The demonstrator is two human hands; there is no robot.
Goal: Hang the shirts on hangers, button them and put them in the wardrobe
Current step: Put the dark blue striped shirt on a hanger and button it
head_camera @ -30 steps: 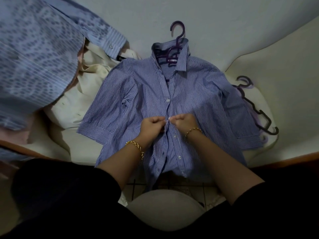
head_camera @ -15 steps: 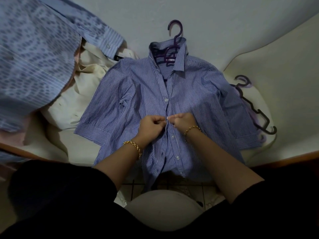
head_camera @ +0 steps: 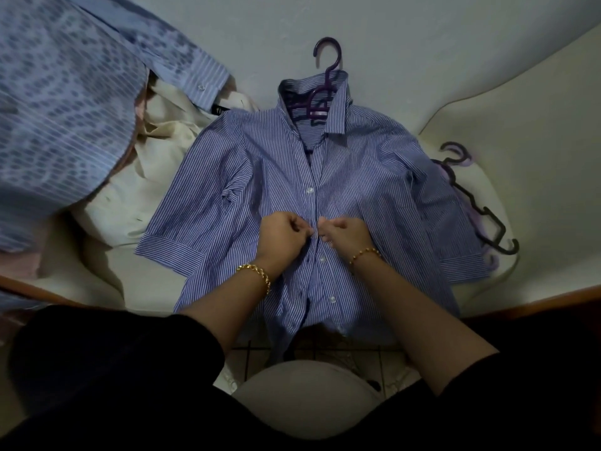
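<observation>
A blue striped shirt lies flat on a pale bed, front up, with a purple hanger inside its collar and the hook poking out at the top. My left hand and my right hand meet at the middle of the front placket, each pinching one edge of the cloth around a button. One button above my hands is fastened; several below show along the placket.
A pile of shirts sits at the left: a patterned light-blue one and a cream one. Spare dark and lilac hangers lie at the right beside the sleeve. A wooden bed edge runs along the front.
My hands stay at the same button on the placket, with only small finger movement. The view has shifted slightly.
</observation>
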